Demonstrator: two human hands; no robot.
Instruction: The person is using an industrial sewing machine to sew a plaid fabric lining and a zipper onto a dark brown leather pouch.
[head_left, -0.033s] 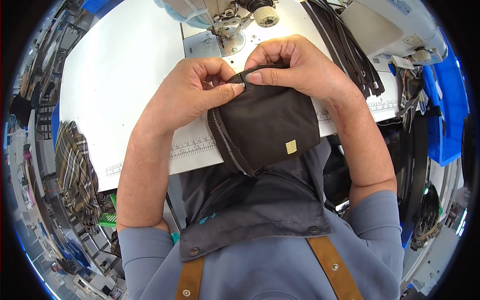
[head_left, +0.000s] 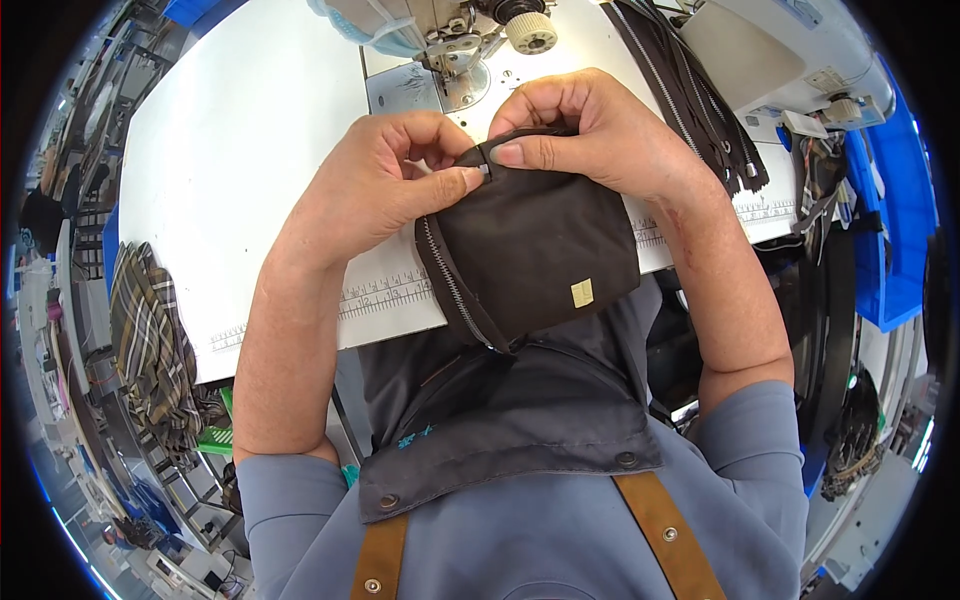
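Between my two hands is a dark brown fabric pouch point(head_left: 545, 235), with a metal-toothed zipper point(head_left: 450, 280) running down its left side and a small pale yellow sticker near its lower right. My left hand point(head_left: 405, 175) pinches the pouch's upper left corner, thumb on top, beside a small metal piece at the zipper's end. Right next to it, my right hand point(head_left: 575, 135) grips the top edge with the thumb in front and the fingers curled behind. The pouch hangs partly over the table's front edge.
Just beyond my hands stands a sewing machine point(head_left: 465, 60) with a metal needle plate point(head_left: 405, 92). Several brown zippers point(head_left: 690, 100) lie at the far right of the white table point(head_left: 230, 170). Plaid fabric point(head_left: 150, 320) hangs at the left; a blue bin point(head_left: 900, 220) stands at the right.
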